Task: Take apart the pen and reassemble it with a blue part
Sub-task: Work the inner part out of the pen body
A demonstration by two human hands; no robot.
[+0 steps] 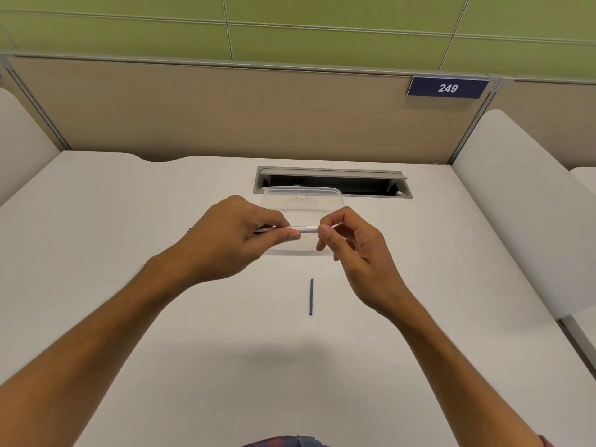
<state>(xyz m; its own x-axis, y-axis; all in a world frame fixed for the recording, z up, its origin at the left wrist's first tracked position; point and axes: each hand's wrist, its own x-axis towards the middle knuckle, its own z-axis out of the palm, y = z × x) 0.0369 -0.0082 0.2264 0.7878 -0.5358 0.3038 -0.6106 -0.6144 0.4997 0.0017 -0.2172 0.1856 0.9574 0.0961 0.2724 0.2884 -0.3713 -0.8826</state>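
Plaid cloth (pixel 290 441) shows at bottom centre. Above it, centre frame, the blue part (pixel 311 296) lies alone on the desk (pixel 129 221). I hold the white pen (pixel 301 228) level over a clear lid (pixel 303 196): left hand (pixel 232 235) grips the barrel, right hand (pixel 351 243) pinches its right end. Step, as I judge: pulling that end piece off. Next: twist or tug, steady barrel.

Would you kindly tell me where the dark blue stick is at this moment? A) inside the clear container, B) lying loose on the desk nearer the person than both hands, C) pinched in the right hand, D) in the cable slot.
B: the dark blue stick lies alone on the white desk, untouched.
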